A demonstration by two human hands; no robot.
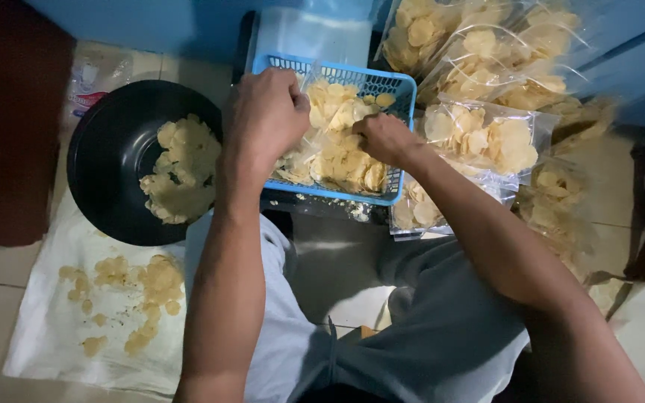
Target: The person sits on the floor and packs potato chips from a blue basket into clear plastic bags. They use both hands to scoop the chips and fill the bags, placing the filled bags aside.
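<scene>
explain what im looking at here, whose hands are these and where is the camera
The one picture comes from a camera on a person's head, looking down at their own bare hands. The left hand and right hand both grip a clear plastic bag of pale round chips, set in a blue basket. Left of it a black bowl holds more chips. Filled bags pile up on the right. Loose chips lie on a white sheet on the tiled floor.
</scene>
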